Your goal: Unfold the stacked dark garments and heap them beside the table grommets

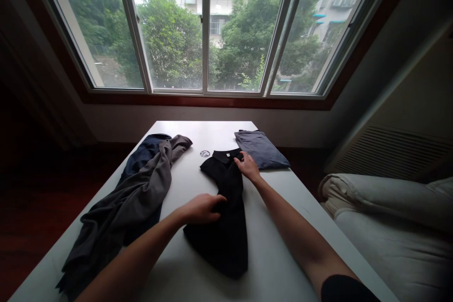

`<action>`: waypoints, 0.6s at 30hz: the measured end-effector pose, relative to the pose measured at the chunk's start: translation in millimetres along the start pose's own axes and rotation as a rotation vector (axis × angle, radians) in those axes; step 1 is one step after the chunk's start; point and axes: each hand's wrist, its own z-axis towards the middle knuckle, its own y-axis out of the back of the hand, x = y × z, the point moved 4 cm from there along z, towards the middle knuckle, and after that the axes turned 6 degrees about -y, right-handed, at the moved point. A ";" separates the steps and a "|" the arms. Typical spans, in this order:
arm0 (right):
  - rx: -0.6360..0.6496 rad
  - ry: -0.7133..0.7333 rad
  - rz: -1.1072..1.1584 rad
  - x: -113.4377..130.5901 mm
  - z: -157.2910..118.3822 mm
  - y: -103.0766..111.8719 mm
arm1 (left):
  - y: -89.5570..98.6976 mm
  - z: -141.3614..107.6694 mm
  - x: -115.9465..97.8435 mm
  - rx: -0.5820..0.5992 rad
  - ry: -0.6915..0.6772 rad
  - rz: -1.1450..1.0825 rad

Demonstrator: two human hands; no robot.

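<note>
1. While my black garment (228, 245) lies mid-frame on the desk (269, 245), I should keep it flat.
2. My left hand (201, 209): fingers spread at its middle, grip unclear; press lightly.
3. My right hand (248, 167): fingers near the collar (221, 156), can't tell if pinching; avoid tugging.

On my remote feed I see a sliding window (205, 33) with reddish-brown trim (212, 100), leafy trees (170, 33) and a pale building (235, 5) outside; right, a cushioned seat (392, 245) near a slatted panel (368, 151); left, dark reddish flooring (21, 231).
</note>
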 end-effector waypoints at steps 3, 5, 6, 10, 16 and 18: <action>-0.019 0.031 -0.198 5.0 -11.0 -0.7 | -13.8 -4.7 -54.6 0.219 -0.134 -0.039; 0.068 0.090 -0.274 18.8 -24.7 -5.3 | -23.9 -13.4 -78.7 0.331 -0.197 -0.066; 0.140 0.131 -0.303 27.0 -33.4 -9.4 | -28.4 -19.3 -86.5 0.363 -0.221 -0.075; 0.363 0.329 -0.420 57.4 -71.5 -27.9 | -38.0 -51.1 -96.6 0.433 -0.254 -0.062; 0.671 0.385 -0.193 86.6 -71.2 -37.5 | 6.4 -102.3 -99.9 0.596 -0.216 -0.016; 0.871 0.273 0.091 99.2 -55.8 -34.9 | 43.4 -119.5 -100.9 0.514 -0.179 -0.063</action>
